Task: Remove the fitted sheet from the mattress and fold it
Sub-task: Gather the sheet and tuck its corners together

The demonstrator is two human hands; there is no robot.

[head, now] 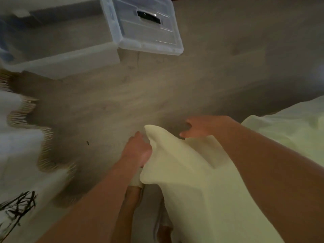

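We had the left hand (138, 151) pinching the fitted sheet (185, 165) at the mattress corner (201, 207), right hand (201, 127) open past it; best to peel it downward, not yank sideways.

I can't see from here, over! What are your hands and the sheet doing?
Left hand gripping the sheet at a mattress corner. Right hand open, fingers spread at its far edge. Sheet partly bunched. Clear plastic bin on floor, well away.

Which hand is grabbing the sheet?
The left hand: its grip is closed on the pale yellow fitted sheet at the corner. The right hand has spread fingers.
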